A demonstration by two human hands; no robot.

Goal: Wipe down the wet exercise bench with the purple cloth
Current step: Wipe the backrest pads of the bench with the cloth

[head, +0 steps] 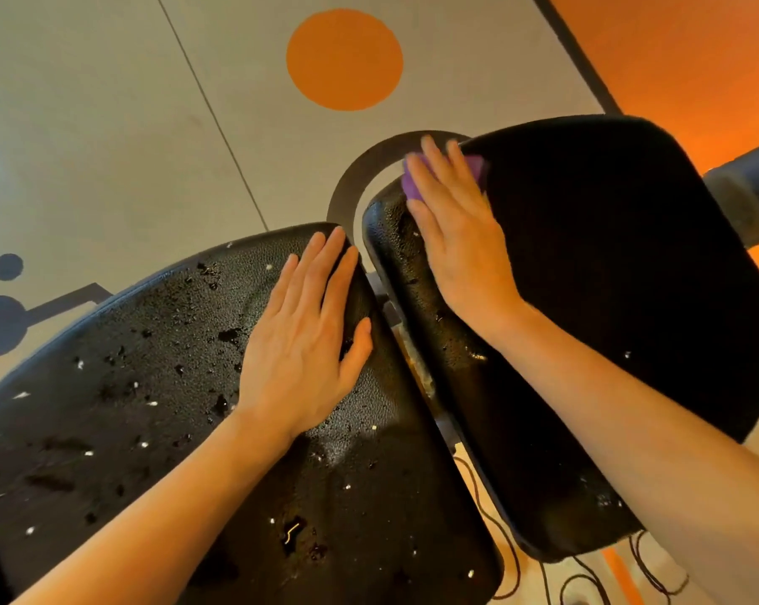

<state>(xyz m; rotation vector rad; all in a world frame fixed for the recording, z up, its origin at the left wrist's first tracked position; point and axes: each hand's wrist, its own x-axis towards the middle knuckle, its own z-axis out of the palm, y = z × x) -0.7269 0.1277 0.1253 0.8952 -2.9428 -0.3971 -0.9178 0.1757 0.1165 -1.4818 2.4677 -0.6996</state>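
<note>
The black exercise bench has two pads. The left pad (142,408) is covered with water drops. My left hand (307,338) lies flat on its far right corner, fingers together, holding nothing. The right pad (622,272) looks mostly dry, with drops along its left edge. My right hand (456,229) presses flat on the purple cloth (412,185) at that pad's far left corner. Only the cloth's edges show around my fingers.
A gap with the metal frame (417,364) runs between the two pads. The grey floor (107,124) carries an orange circle (345,58) and dark markings. A grey roller (744,198) sticks out at the right. Dark cables (587,574) lie under the bench.
</note>
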